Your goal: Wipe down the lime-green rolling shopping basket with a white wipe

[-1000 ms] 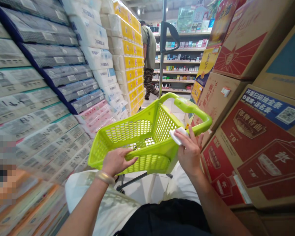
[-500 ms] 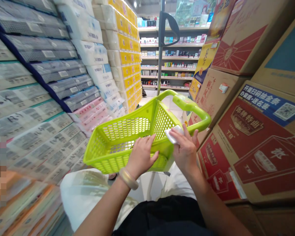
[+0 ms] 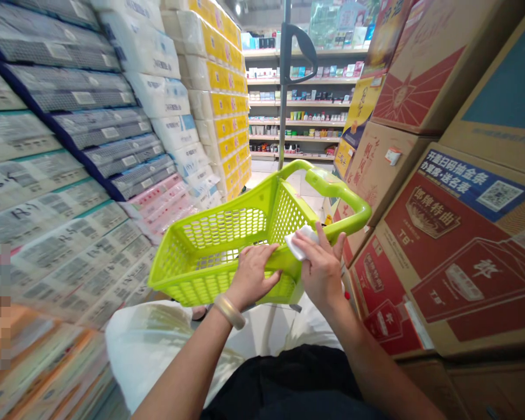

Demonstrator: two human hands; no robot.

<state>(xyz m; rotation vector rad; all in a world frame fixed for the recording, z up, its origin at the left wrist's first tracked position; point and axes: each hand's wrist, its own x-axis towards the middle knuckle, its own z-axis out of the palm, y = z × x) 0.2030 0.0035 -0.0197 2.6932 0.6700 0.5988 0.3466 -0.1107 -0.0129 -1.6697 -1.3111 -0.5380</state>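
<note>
A lime-green shopping basket cart [image 3: 210, 219] with perforated walls stands in front of my knees, its looped handle [image 3: 354, 207] at the upper right. My left hand [image 3: 254, 274], with a bracelet at the wrist, rests over the near rim. Its fingers bend over the inner side and the thumb lies along the outer side. Pinched under the fingers of my right hand [image 3: 319, 268] is a folded white tissue [image 3: 295, 245]. That hand presses the tissue against the rim close to the foot of the handle. Part of the tissue is hidden by the fingers.
Packs of tissue paper [image 3: 157, 93] are stacked high on the left. Cardboard cartons [image 3: 476, 245] rise close by my right arm. A grey pole [image 3: 283, 105] with a dark hook-shaped grip stands behind the basket. Shelves of small goods [image 3: 301, 106] line the back.
My right hand has slid the tissue slightly left and down along the rim. My left hand has settled closer onto the rim. The basket has barely moved.
</note>
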